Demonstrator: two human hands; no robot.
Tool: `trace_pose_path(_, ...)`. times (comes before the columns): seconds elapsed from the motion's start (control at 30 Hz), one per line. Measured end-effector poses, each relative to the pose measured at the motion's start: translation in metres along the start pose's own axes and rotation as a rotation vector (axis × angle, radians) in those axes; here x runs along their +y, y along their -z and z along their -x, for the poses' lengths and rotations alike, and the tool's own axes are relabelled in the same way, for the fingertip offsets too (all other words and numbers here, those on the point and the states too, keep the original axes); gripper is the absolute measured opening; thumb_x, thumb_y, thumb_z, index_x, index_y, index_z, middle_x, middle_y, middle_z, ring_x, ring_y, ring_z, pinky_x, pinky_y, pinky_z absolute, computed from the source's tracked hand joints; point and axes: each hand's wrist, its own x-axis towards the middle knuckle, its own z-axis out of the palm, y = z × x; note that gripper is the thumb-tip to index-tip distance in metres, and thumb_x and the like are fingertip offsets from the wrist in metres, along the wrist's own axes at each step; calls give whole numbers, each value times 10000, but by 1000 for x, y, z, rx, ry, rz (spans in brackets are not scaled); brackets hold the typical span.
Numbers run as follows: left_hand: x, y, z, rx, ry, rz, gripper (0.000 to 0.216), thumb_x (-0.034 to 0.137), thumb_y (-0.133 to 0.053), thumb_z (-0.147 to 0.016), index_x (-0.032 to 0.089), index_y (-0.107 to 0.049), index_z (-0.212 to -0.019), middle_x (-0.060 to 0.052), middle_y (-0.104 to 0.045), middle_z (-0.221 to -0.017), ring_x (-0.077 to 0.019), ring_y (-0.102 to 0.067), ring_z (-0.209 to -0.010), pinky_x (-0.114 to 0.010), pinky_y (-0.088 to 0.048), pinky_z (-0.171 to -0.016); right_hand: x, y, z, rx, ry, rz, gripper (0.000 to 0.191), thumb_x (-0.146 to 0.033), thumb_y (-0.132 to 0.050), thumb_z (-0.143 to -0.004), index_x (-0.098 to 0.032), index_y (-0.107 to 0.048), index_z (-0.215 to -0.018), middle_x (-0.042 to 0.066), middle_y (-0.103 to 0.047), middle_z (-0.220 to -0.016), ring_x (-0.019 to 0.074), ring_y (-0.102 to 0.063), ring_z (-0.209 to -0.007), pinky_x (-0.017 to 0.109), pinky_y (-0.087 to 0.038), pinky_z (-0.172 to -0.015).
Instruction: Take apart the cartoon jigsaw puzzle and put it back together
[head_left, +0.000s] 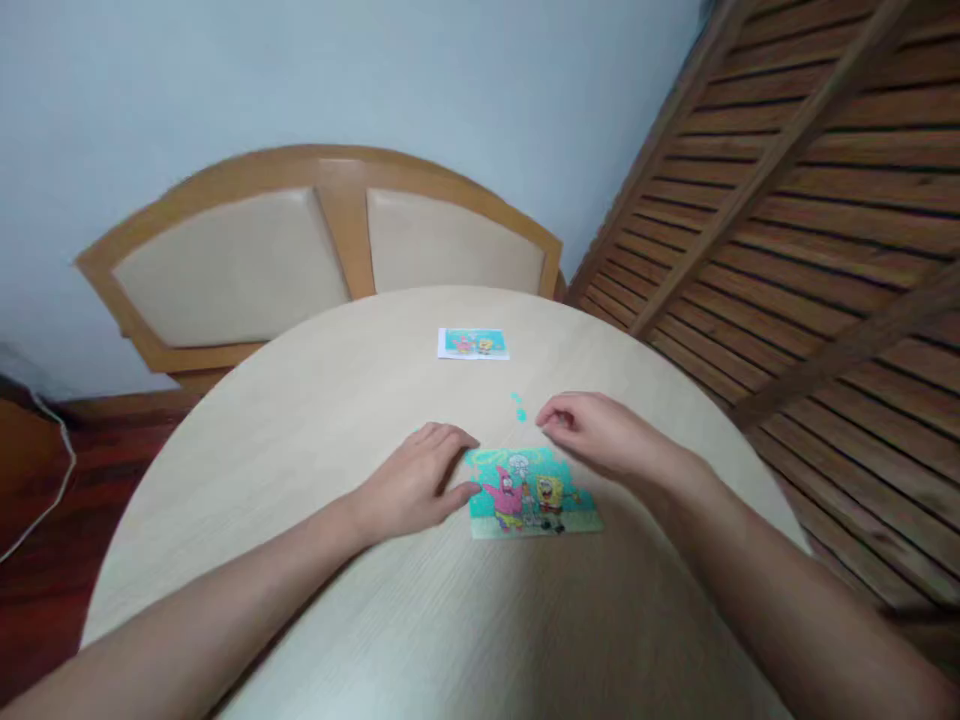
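Observation:
A small cartoon jigsaw puzzle (534,494) lies on the round pale wooden table (315,440) in front of me. My left hand (418,482) rests on the table against the puzzle's left edge, fingers curled and touching its corner. My right hand (600,432) hovers at the puzzle's upper right, fingertips pinched together; whether a piece is between them I cannot make out. Two loose turquoise pieces (519,408) lie just beyond the puzzle, left of my right fingertips.
A reference picture card (473,343) with the same cartoon lies farther back on the table. A wooden chair with beige padded back (300,240) stands behind the table. A slatted wooden wall (810,200) is on the right. A white cable (52,470) hangs at left.

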Motion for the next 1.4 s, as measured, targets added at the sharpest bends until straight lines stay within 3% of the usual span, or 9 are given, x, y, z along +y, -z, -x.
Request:
trace_pose_path(0.13,0,0,2,26,9,18,378,347,-659,-933,187,-535,-1252,-110,-633,-1219,-285,-578,-1144,-477,-487,-1018,29,15,3,-96,-139,-1,174,-271,-614,-866,-176,-749,-920,65,-748,-834,181,-642,-696,281,-450,-627)
trace_pose_path(0.27,-1,-3,2,58,44,49,380,336,-690,-900,195,-556,-1226,-102,-652,-1185,-291,-592,-1121,-486,-499,-997,36,24,6,-166,-227,-64,189,-312,-646,-843,-154,-739,-893,67,-726,-769,183,-626,-663,284,-442,-589)
trace_pose_path(0.47,-6,4,3,100,64,104,262,335,-586,-976,213,-590,-1208,-87,-670,-1151,-260,-610,-1095,-457,-507,-981,32,22,5,-174,-210,-109,212,-329,-622,-855,-153,-738,-879,66,-724,-772,181,-619,-672,283,-442,-589)
trace_pose_path(0.77,-29,27,6,138,272,-17,209,341,-544,-964,197,-646,-1076,-94,-689,-1076,-272,-638,-1021,-481,-517,-926,29,7,-3,-107,-203,-75,225,-349,-710,-803,-157,-737,-916,72,-713,-806,194,-631,-703,296,-461,-633)
trace_pose_path(1.1,-23,15,5,118,122,-56,276,372,-624,-932,202,-615,-1149,-104,-667,-1148,-285,-615,-1095,-484,-510,-982,26,2,-4,-121,-55,-29,252,-211,-636,-767,-135,-703,-997,88,-675,-935,187,-581,-733,289,-432,-665)
trace_pose_path(1.4,-15,5,7,73,49,-86,543,493,-704,-869,207,-537,-1299,-143,-606,-1349,-329,-571,-1249,-540,-469,-1074,17,-2,-5,-186,3,-240,153,-187,-626,-804,-156,-664,-948,23,-645,-798,151,-546,-683,264,-421,-647)
